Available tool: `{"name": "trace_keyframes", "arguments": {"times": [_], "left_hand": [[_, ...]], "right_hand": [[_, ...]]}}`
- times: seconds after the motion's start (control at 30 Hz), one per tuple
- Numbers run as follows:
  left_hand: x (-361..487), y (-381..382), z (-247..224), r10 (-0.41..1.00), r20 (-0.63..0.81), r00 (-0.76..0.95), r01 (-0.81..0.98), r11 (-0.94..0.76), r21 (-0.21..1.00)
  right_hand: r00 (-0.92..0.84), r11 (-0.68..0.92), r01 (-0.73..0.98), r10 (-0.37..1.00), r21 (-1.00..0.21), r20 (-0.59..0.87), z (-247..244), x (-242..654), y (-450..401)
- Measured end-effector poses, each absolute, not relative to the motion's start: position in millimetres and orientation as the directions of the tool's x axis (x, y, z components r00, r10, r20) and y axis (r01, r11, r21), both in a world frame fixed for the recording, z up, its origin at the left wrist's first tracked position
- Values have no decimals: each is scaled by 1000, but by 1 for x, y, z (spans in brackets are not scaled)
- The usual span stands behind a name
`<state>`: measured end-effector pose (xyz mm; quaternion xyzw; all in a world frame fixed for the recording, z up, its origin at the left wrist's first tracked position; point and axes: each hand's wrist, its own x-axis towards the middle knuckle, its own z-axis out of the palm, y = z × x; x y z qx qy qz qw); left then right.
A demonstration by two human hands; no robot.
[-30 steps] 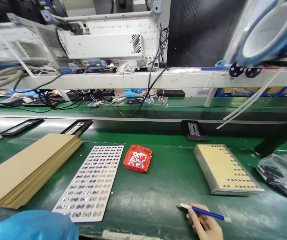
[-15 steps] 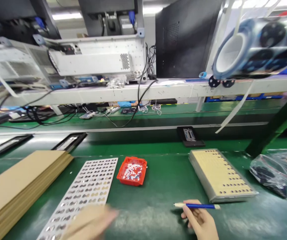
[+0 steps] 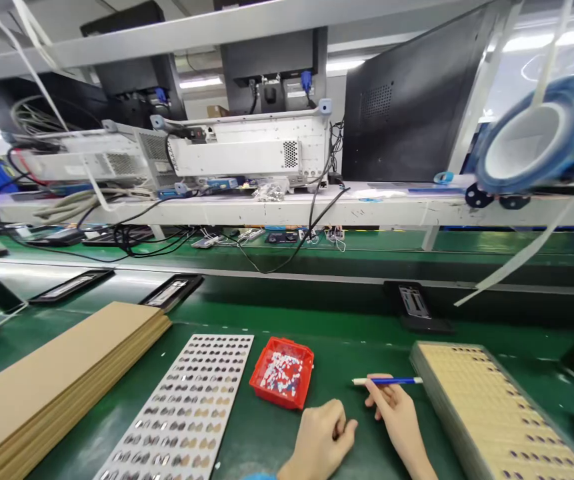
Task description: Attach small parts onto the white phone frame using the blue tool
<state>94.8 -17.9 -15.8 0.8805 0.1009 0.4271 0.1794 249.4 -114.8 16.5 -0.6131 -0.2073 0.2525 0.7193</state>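
Whether the left hand [image 3: 319,437] holds anything is hidden.

The green bench [image 3: 347,353] carries brown boards [image 3: 77,373], a white sheet [image 3: 189,405], a red tray [image 3: 277,398] and a yellow-topped stack [image 3: 477,407]

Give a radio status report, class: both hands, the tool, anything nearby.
Right hand gripping blue pen-like tool. Left hand curled, grip unclear. Red tray just beyond left hand.
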Motion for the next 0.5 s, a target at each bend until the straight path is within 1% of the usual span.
{"name": "trace_keyframes", "arguments": {"times": [0.1,0.2,0.27,0.33,0.4,0.5], "left_hand": [[95,-15,-28,379,719,582,38,-897,441],[96,-17,-40,364,746,558,6,-900,436],[94,-19,-43,332,724,605,-49,-892,449],[91,-18,-40,281,668,689,-110,-871,480],[88,-17,-34,252,598,761,-141,-835,531],[90,-21,-29,269,451,851,-104,-756,646]], "right_hand": [[786,116,-113,618,-987,-18,9,249,-117],[806,130,-84,592,-988,9,-10,248,-113],[834,152,-47,550,-987,44,-23,247,-109],[855,160,-20,514,-987,66,-30,246,-107],[861,147,-18,505,-989,59,-25,247,-110],[842,73,-48,540,-996,-1,-4,251,-127]]}}
